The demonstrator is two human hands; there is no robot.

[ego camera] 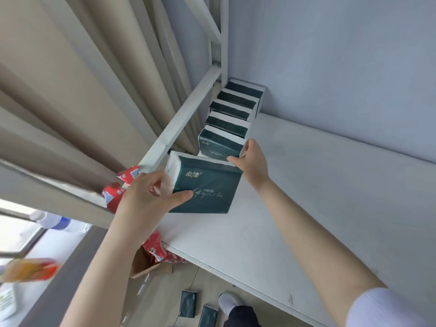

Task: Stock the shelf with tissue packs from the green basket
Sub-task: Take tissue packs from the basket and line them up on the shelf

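My left hand [151, 197] grips a dark green tissue pack [207, 185] by its white left end, thumb across its printed face, just above the white shelf [295, 197]. My right hand [252, 159] holds the right edge of the nearest upright tissue pack [219, 145], with the thumb also at the top right corner of the held pack. That upright pack fronts a row of several dark green packs [236, 107] standing on edge along the shelf's left side up to the back corner. The green basket is not in view.
Beige curtains [82, 102] hang to the left behind the white shelf frame rail [184, 121]. Red packages [122, 185] sit below the left hand. Tissue packs [188, 303] lie on the floor beside my foot. Bottles [54, 220] stand at the lower left by a window.
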